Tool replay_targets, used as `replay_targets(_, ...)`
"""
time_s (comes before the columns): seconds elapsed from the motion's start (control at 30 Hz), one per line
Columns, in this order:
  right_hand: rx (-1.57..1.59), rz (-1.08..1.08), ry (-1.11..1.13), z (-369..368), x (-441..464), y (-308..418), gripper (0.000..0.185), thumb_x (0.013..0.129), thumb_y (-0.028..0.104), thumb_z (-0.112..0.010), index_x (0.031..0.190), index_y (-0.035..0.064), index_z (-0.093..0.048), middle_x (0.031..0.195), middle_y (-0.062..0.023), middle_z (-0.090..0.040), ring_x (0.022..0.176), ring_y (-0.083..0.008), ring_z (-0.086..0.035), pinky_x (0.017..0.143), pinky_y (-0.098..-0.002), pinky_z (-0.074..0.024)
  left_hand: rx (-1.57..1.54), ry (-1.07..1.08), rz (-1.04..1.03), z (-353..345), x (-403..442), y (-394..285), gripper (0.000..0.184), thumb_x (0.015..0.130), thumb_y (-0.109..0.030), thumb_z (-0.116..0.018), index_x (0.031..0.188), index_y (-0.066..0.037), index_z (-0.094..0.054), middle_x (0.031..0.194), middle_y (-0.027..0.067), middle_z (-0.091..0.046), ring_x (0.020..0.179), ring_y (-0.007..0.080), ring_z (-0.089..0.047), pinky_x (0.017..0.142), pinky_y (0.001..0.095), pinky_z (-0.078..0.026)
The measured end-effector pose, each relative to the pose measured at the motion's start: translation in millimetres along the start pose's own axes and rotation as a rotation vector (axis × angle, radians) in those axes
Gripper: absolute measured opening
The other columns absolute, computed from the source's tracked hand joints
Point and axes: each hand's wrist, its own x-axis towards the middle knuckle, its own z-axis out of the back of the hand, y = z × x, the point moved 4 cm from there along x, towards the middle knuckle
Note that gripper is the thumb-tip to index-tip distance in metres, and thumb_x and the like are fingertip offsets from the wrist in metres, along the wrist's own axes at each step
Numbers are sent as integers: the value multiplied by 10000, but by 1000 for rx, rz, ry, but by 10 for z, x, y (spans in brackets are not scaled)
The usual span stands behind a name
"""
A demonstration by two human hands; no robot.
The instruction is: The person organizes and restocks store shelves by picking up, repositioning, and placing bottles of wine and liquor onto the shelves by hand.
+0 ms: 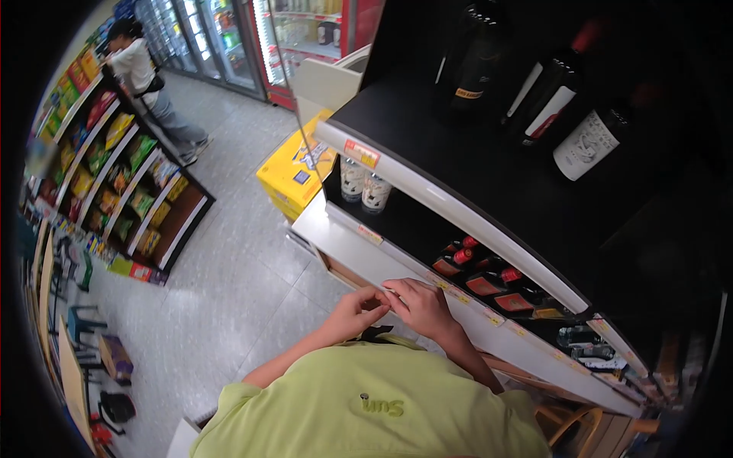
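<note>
Both hands meet in front of the light green shirt (366, 397), beside the lower shelf edge. My left hand (353, 313) has its fingers bent and its fingertips touching those of my right hand (418, 305). The fingers of both hands are pinched together. Whatever lies between them is too small to make out. Closest to the hands is the white front of the lower shelf (412, 263), and behind it lie bottles with red caps (462, 256). Two pale patterned cans (374, 192) stand on that shelf at its left end.
Dark wine bottles (588, 145) stand on the upper black shelf (427, 145). A yellow box (294, 172) sits at the shelf's end. A snack rack (114, 175) is at the left, with a person (141, 76) beside it. Glass-door fridges (221, 38) line the back.
</note>
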Motion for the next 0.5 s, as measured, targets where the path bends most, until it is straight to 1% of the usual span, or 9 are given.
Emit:
replay_targets(0.03, 0, 33, -70, 47, 57, 59, 189, 864, 101, -667, 1049, 81, -636, 909, -99, -690, 774, -294, -687, 645, -378, -550, -11, 34, 11, 77, 17, -92, 131, 903, -86, -657, 999, -1, -631, 919, 36, -676, 867, 112, -632, 806, 279, -503)
replay_targets(0.13, -15, 38, -218, 191, 208, 222, 208, 830, 56, -698, 1034, 72, -658, 922, -80, -703, 766, -259, -694, 655, -346, -555, -22, 117, -82, 301, 115, -345, 157, 897, -74, -661, 1036, -6, -638, 1022, 64, -683, 981, 161, -640, 899, 314, -485)
replay_targets(0.17, -24, 65, -280, 251, 252, 293, 214, 826, 61, -703, 1034, 71, -658, 922, -79, -702, 766, -260, -694, 650, -353, -557, -8, 128, -104, 369, 143, -475, 151, 885, -35, -657, 1033, -9, -642, 1008, 71, -680, 990, 168, -633, 906, 319, -479)
replay_targets(0.2, -33, 93, -340, 298, 285, 356, 220, 821, 66, -708, 1034, 71, -657, 923, -77, -701, 765, -262, -694, 644, -359, -559, -2, 160, -108, 410, 189, -560, 151, 885, -35, -657, 1033, -9, -642, 1008, 71, -680, 990, 168, -633, 906, 319, -479)
replay_targets(0.27, -59, 80, -419, 351, 325, 428, 218, 812, 56, -715, 1023, 63, -662, 921, -75, -703, 763, -252, -695, 645, -349, -558, 39, 126, -283, 518, 266, -771, 137, 870, -30, -665, 1000, 8, -644, 995, 81, -680, 937, 151, -646, 859, 303, -508)
replay_targets(0.33, -88, 66, -497, 391, 320, 498, 216, 803, 46, -721, 1012, 55, -667, 920, -72, -705, 760, -241, -696, 646, -338, -558, 50, 143, -327, 561, 347, -959, 122, 849, -19, -671, 965, 12, -653, 975, 100, -681, 922, 182, -656, 846, 321, -508)
replay_targets(0.43, -163, 8, -604, 415, 235, 567, 212, 796, 14, -719, 1001, 42, -674, 902, -80, -707, 754, -233, -699, 646, -323, -557, 204, 185, -605, 544, 470, -1214, 155, 800, 5, -686, 953, -2, -660, 944, 120, -686, 893, 270, -662, 809, 352, -504)
replay_targets(0.47, -146, -37, -656, 414, 183, 571, 211, 794, 0, -714, 998, 40, -676, 890, -86, -706, 742, -232, -700, 644, -319, -556, 201, 210, -608, 512, 524, -1255, 155, 800, 5, -686, 953, -2, -660, 944, 120, -686, 893, 270, -662, 809, 352, -504)
replay_targets(0.5, -126, -81, -708, 406, 127, 579, 211, 793, -14, -709, 995, 37, -678, 878, -93, -706, 730, -230, -701, 642, -314, -555, 237, 211, -715, 481, 550, -1327, 182, 788, 20, -683, 967, -4, -657, 964, 127, -687, 900, 267, -660, 821, 352, -503)
